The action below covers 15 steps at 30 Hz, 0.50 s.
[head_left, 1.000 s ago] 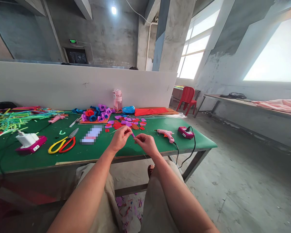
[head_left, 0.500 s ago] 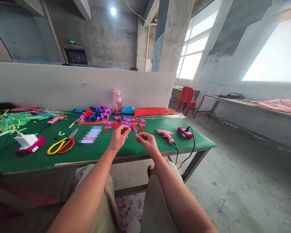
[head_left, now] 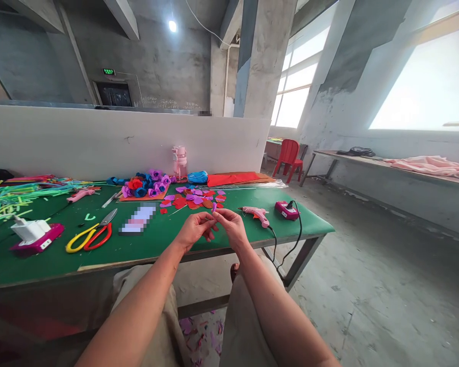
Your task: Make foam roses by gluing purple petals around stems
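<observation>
My right hand point(head_left: 231, 227) pinches a small rolled purple paper piece point(head_left: 214, 207), whose tip sticks up above the fingertips. My left hand point(head_left: 196, 230) is closed too, its thumb and forefinger meeting the right fingertips just below the purple piece. What the left fingers grip there is hidden. Beyond both hands, loose purple and red petal cutouts point(head_left: 194, 198) lie scattered on the green table point(head_left: 153, 250). A thin pale stick point(head_left: 178, 210) rests among them. To the right of my right hand lies a pink glue gun point(head_left: 257, 215) with a black cord.
Scissors point(head_left: 94, 237) with yellow and red handles, a white plug on a magenta socket block point(head_left: 38, 239), and finished paper flowers point(head_left: 147, 184) are to the left. A pink bottle point(head_left: 179, 163) stands by the partition point(head_left: 137, 135). Another magenta block point(head_left: 286, 210) sits near the right edge.
My left hand has come right and slightly down, so its fingertips now meet those of my right hand. The purple piece stands more upright. The camera view has shifted a little.
</observation>
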{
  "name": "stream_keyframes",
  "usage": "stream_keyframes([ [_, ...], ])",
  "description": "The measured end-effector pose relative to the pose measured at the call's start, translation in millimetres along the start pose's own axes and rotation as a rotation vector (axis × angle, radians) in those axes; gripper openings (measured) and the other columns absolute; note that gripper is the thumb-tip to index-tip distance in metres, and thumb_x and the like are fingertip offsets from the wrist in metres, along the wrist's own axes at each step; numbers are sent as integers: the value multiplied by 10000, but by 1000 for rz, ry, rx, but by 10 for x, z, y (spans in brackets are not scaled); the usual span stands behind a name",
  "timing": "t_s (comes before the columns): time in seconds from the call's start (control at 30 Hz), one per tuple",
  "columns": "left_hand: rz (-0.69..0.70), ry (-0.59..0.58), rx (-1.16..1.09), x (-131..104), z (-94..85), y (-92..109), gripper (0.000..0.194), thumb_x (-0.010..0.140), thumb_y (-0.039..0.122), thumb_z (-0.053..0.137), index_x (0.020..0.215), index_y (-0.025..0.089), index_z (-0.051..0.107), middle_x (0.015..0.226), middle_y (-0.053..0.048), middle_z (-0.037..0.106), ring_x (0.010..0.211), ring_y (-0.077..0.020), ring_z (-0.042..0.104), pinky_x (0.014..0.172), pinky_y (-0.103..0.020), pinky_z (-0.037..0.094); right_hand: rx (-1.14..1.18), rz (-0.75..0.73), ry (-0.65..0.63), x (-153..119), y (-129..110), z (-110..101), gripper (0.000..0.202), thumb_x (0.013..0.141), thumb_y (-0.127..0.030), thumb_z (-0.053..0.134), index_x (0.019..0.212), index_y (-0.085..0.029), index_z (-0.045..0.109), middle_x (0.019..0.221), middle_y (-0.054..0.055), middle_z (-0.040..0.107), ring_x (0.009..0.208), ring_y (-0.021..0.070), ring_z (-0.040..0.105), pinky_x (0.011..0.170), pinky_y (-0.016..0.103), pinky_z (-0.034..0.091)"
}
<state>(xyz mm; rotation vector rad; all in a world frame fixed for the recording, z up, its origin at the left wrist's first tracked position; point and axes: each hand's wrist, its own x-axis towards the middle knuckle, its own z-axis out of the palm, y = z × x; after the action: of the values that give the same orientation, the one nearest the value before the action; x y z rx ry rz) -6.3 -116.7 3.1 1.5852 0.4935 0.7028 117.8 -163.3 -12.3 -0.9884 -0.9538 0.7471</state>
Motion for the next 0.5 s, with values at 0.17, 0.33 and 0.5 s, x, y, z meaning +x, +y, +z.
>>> stream_keyframes([
  [0.17, -30, 8, 9, 11, -17, -27, 340, 695, 451, 659, 796, 140, 561, 683, -25, 639, 453, -109, 576, 411, -231, 457, -20, 9, 24, -1, -15, -14, 307, 610, -434, 705, 753, -164, 683, 685, 22, 651, 618, 135, 555, 593, 254, 442],
  [0.33, -50, 15, 13, 8, -7, -29, 355, 683, 461, 665, 787, 140, 554, 671, -28, 643, 435, -107, 572, 396, -226, 457, -35, 0, 42, 6, -2, -14, 320, 601, -444, 711, 745, -160, 687, 684, 24, 652, 608, 132, 552, 555, 238, 427],
  [0.5, -49, 6, 1, 9, 0, -36, 346, 684, 451, 668, 786, 141, 553, 675, -31, 651, 423, -107, 570, 386, -225, 451, -27, -7, 48, 18, 14, -18, 287, 604, -428, 712, 720, -167, 690, 675, 14, 651, 604, 129, 552, 563, 243, 418],
])
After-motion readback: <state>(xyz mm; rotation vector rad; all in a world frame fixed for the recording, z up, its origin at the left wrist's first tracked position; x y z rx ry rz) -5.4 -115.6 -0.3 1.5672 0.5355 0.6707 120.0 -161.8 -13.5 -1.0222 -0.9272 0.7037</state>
